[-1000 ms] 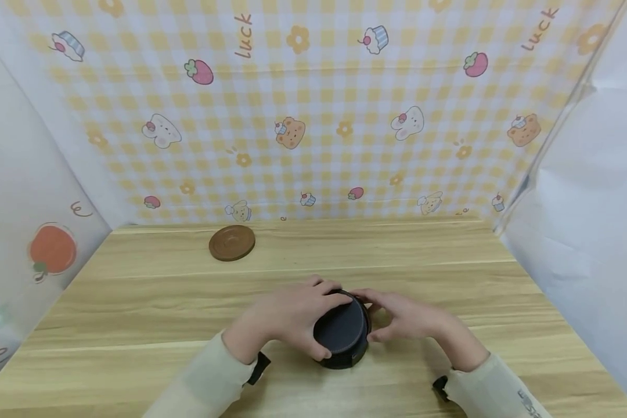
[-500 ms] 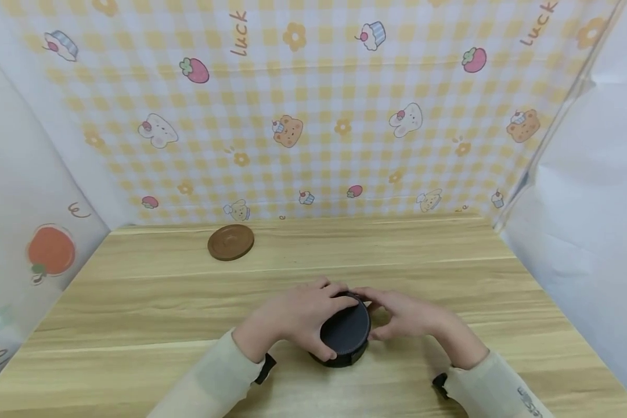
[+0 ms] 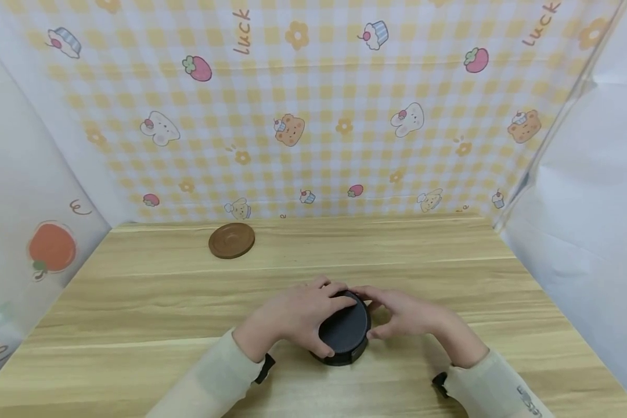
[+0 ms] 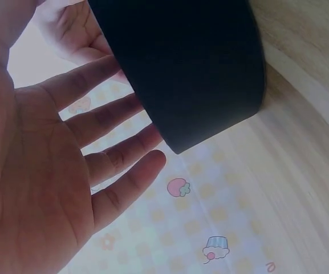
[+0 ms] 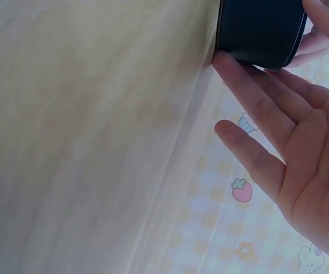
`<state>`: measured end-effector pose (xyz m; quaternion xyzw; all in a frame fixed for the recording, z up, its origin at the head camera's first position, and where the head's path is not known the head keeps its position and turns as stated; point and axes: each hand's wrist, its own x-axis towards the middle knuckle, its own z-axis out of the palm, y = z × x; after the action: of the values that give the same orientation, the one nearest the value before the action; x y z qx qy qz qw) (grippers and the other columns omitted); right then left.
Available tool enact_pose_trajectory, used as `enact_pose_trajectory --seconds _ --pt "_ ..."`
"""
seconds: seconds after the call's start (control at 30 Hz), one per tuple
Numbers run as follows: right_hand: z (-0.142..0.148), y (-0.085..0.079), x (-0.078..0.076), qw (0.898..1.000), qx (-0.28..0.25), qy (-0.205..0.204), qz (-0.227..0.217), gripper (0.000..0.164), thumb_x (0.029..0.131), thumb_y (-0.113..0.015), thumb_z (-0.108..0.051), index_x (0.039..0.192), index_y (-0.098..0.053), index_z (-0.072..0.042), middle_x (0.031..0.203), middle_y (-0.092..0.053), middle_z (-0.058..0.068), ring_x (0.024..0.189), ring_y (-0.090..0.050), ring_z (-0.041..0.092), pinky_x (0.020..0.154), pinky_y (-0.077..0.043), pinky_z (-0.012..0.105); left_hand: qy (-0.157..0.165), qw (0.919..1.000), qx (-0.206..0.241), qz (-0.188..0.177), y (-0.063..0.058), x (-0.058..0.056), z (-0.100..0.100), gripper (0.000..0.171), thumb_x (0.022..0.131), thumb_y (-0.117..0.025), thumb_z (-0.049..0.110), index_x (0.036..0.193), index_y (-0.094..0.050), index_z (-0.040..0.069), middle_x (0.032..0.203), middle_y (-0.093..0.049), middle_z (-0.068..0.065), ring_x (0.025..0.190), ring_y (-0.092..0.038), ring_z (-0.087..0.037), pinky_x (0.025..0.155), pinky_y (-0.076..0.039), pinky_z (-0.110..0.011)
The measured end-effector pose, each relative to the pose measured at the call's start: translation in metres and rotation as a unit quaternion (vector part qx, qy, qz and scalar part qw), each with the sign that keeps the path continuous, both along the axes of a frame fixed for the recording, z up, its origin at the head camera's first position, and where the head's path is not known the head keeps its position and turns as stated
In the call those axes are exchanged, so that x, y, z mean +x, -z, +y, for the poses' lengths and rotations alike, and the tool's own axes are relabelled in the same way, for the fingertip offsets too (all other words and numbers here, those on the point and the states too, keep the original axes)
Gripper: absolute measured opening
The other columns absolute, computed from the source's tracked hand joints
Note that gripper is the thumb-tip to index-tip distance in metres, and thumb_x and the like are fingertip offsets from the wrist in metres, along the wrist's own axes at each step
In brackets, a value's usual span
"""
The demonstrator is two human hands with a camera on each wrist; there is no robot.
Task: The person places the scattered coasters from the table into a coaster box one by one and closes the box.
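Observation:
A round black box (image 3: 343,331) with a flat, stitched-looking top stands on the table near its front middle. My left hand (image 3: 300,316) grips its top from the left, with the thumb at the near rim and the fingers spread over the far rim. From the right, my right hand (image 3: 404,313) holds the box's side, its thumb near the front and fingertips at the back. In the left wrist view, the dark side wall of the box (image 4: 193,68) hides the left fingertips in part. The right wrist view shows right fingers (image 5: 261,108) touching the box's side low down.
A brown round coaster (image 3: 232,240) with ring grooves lies at the back left of the wood-grain table (image 3: 136,302). Behind it rises a yellow checked cloth wall (image 3: 324,87). White sheets (image 3: 590,203) stand along both sides.
The box's top has shifted slightly right with my left hand and now sits more evenly over the base. My right hand has hardly moved.

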<state>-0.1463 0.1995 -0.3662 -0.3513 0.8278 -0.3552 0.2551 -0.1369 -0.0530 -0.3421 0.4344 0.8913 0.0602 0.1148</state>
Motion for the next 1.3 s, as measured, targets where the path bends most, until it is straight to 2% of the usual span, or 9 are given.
enact_pose_trajectory --seconds 0.27,0.47,0.63,0.77,0.87,1.0,1.1,1.3 --pt "-0.001 0.000 -0.001 1.000 -0.002 0.000 0.002 0.077 0.092 -0.072 -0.026 0.156 -0.031 -0.011 0.151 -0.046 0.014 0.122 -0.061 0.028 0.105 -0.042 0.055 -0.004 1.0000 -0.007 -0.002 0.000 0.002 -0.004 0.083 0.079 -0.076 0.054 0.150 -0.044 0.026 0.158 -0.039 -0.001 0.137 -0.042 -0.020 0.103 -0.047 -0.038" --pt "-0.002 0.001 -0.002 1.000 0.004 -0.001 0.003 0.079 0.091 -0.073 -0.026 0.156 -0.030 -0.012 0.152 -0.046 0.012 0.121 -0.061 0.025 0.104 -0.043 0.053 0.000 1.0000 -0.002 0.001 0.004 0.003 -0.011 0.079 0.083 -0.073 0.054 0.149 -0.046 0.022 0.159 -0.038 -0.003 0.140 -0.042 -0.021 0.107 -0.045 -0.039" --pt "-0.003 0.000 -0.001 1.000 0.011 -0.003 0.009 0.080 0.091 -0.073 -0.028 0.156 -0.030 -0.011 0.153 -0.046 0.013 0.121 -0.062 0.025 0.104 -0.043 0.054 -0.015 0.9994 0.022 -0.024 0.006 0.003 -0.024 0.075 0.085 -0.072 0.050 0.149 -0.047 0.019 0.159 -0.038 -0.004 0.144 -0.039 -0.025 0.111 -0.042 -0.042" --pt "-0.001 -0.002 0.000 1.000 0.007 -0.004 0.013 0.079 0.091 -0.073 -0.028 0.155 -0.032 -0.007 0.152 -0.046 0.016 0.121 -0.062 0.030 0.104 -0.043 0.057 -0.027 0.9983 0.036 -0.036 0.005 0.003 -0.038 0.072 0.087 -0.073 0.046 0.148 -0.048 0.017 0.158 -0.040 -0.006 0.143 -0.040 -0.028 0.111 -0.042 -0.045" --pt "0.002 -0.004 0.001 1.000 -0.002 -0.003 0.009 0.075 0.091 -0.073 -0.027 0.152 -0.036 -0.005 0.151 -0.047 0.017 0.120 -0.062 0.033 0.102 -0.043 0.061 -0.033 0.9978 0.047 -0.032 0.006 0.003 -0.051 0.072 0.087 -0.073 0.043 0.148 -0.048 0.014 0.155 -0.043 -0.009 0.142 -0.042 -0.030 0.110 -0.043 -0.046" --pt "0.003 -0.004 0.001 1.000 -0.015 -0.006 0.007 0.072 0.091 -0.072 -0.027 0.151 -0.038 -0.003 0.149 -0.048 0.019 0.120 -0.062 0.035 0.101 -0.042 0.064 -0.056 0.9958 0.063 -0.034 0.008 0.003 -0.074 0.071 0.089 -0.072 0.039 0.148 -0.046 0.010 0.154 -0.044 -0.012 0.143 -0.040 -0.033 0.111 -0.040 -0.049" --pt "0.003 -0.003 0.001 1.000 -0.023 -0.009 0.002 0.072 0.092 -0.072 -0.026 0.150 -0.037 -0.002 0.149 -0.048 0.020 0.121 -0.061 0.036 0.102 -0.043 0.062 -0.076 0.9935 0.078 -0.033 0.009 0.000 -0.092 0.067 0.091 -0.070 0.035 0.148 -0.046 0.008 0.153 -0.045 -0.014 0.142 -0.040 -0.034 0.111 -0.040 -0.051" --pt "0.003 -0.002 0.001 0.999 -0.034 -0.001 -0.020 0.072 0.092 -0.071 -0.023 0.150 -0.037 0.002 0.149 -0.047 0.022 0.121 -0.061 0.037 0.102 -0.044 0.060 -0.099 0.9903 0.098 0.008 0.012 -0.016 -0.127 0.058 0.093 -0.068 0.027 0.142 -0.050 0.001 0.145 -0.052 -0.016 0.136 -0.048 -0.034 0.109 -0.042 -0.051"
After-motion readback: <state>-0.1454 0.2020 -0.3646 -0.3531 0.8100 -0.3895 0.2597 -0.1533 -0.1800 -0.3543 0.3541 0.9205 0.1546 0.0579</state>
